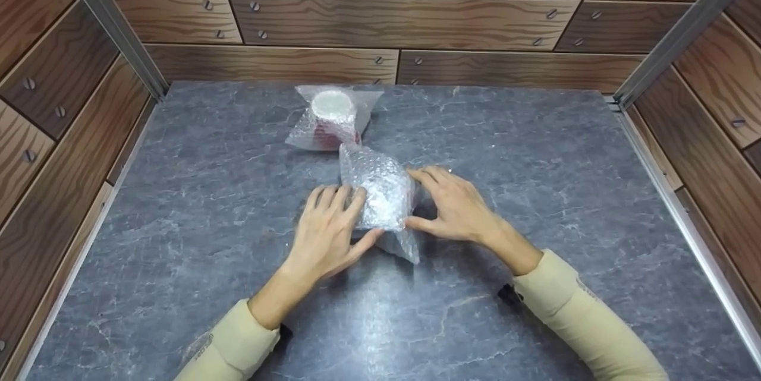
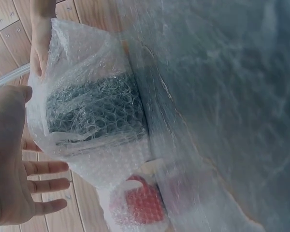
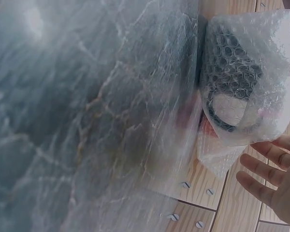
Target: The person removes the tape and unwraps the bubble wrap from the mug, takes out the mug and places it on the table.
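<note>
Parcel [image 1: 381, 194] between my left hand [image 1: 324, 233] and right hand [image 1: 456, 207], about equally near; long axis far-left to near-right. Both hands spread, fingers loose, neither gripping it.

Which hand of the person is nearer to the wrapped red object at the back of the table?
Left. The left hand is almost straight in front of the wrapped red object; the right hand is farther away, in front and off to its right.

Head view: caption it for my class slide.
Two hands flank a bubble-wrapped bundle on a marbled grey tabletop, another wrapped item beyond it.
</note>
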The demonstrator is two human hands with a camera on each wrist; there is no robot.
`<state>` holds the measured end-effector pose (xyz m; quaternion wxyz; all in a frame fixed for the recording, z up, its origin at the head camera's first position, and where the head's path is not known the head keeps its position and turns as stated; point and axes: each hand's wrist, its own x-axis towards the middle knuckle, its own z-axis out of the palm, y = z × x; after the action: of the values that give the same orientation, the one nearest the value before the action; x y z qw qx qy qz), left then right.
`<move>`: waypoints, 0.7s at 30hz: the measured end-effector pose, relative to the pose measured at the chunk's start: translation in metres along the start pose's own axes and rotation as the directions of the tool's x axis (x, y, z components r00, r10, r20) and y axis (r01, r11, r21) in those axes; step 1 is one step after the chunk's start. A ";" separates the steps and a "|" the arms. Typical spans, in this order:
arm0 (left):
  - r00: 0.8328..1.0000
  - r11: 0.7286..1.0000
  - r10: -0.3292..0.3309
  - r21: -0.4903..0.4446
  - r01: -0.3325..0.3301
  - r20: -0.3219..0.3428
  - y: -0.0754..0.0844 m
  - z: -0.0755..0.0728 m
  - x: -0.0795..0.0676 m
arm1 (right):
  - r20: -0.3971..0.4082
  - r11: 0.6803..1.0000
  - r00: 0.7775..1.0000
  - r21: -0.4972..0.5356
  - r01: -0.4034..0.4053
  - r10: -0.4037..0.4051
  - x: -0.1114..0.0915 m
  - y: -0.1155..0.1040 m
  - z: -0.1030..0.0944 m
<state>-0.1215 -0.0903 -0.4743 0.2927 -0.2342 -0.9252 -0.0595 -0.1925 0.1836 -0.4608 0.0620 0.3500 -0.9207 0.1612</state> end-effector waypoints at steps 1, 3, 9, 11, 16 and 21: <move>1.000 1.000 0.004 -0.005 -0.004 0.003 0.000 0.000 0.001 | -0.003 1.000 1.000 0.000 0.000 0.000 -0.001 0.000 0.000; 1.000 1.000 0.012 -0.010 -0.012 0.009 -0.001 0.001 0.002 | -0.011 1.000 1.000 -0.004 0.003 -0.003 -0.002 0.001 0.000; 0.999 0.999 0.033 -0.007 -0.033 0.043 -0.002 0.001 0.005 | -0.048 1.000 0.999 -0.027 0.014 -0.016 -0.008 0.000 0.001; 0.998 0.999 0.040 -0.002 -0.040 0.050 -0.003 0.001 0.005 | -0.065 0.999 0.998 -0.033 0.015 -0.017 -0.010 0.000 0.001; 0.996 0.999 0.048 0.008 -0.049 0.071 -0.003 0.002 0.008 | -0.094 0.998 0.995 -0.050 0.023 -0.028 -0.013 0.000 0.001; 0.993 0.998 0.054 -0.014 -0.053 0.100 -0.004 0.002 0.010 | -0.104 0.998 0.994 -0.057 0.030 -0.035 -0.016 0.000 0.000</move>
<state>-0.1319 -0.0893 -0.4698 0.2457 -0.2633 -0.9318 -0.0452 -0.1801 0.1937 -0.4648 0.1224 0.3542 -0.9144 0.1529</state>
